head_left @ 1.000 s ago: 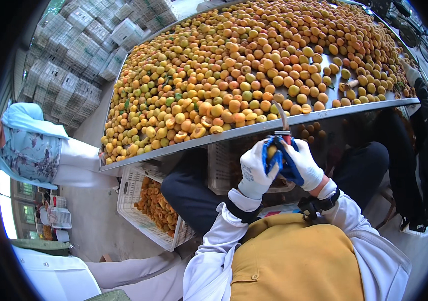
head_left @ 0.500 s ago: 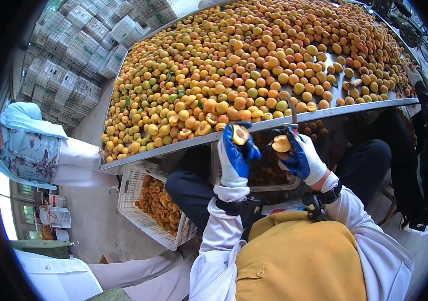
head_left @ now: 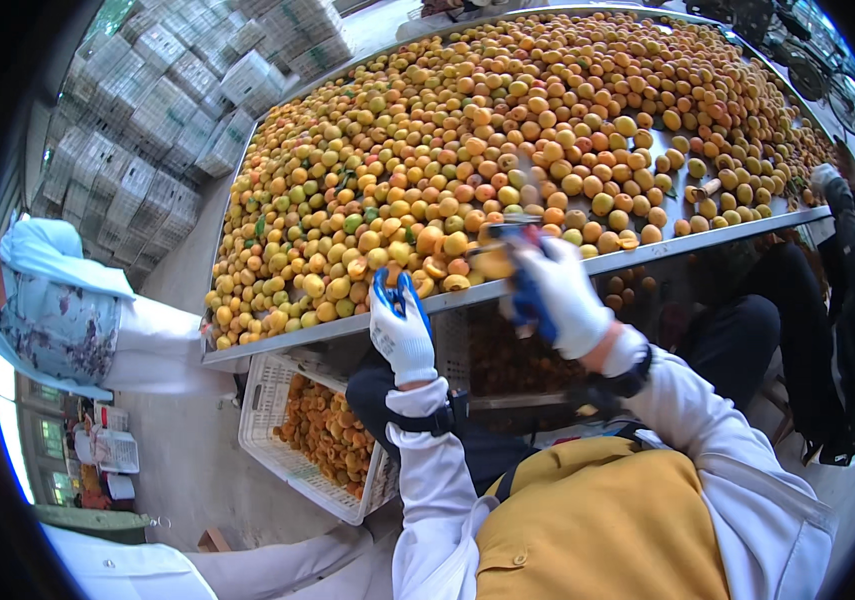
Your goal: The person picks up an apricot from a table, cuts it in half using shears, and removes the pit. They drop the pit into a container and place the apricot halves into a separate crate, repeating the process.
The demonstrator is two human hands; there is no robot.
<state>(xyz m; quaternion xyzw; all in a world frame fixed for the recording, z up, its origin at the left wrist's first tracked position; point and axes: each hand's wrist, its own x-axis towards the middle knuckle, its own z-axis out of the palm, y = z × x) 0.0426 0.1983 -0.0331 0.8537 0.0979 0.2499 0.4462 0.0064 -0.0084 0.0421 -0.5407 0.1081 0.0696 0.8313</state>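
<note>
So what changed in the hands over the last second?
The hands came apart. The left hand dropped toward the table edge; its fruit half no longer shows. The right hand went up to the apricot pile. The white crate stayed put.

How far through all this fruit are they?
Done: cut apricot halves part-fill the white crate below the table edge. In hand: the right hand reaches to a fruit at the edge; the left hand is raised beside it. Left: most by far, a whole apricot pile covering the metal table.
</note>
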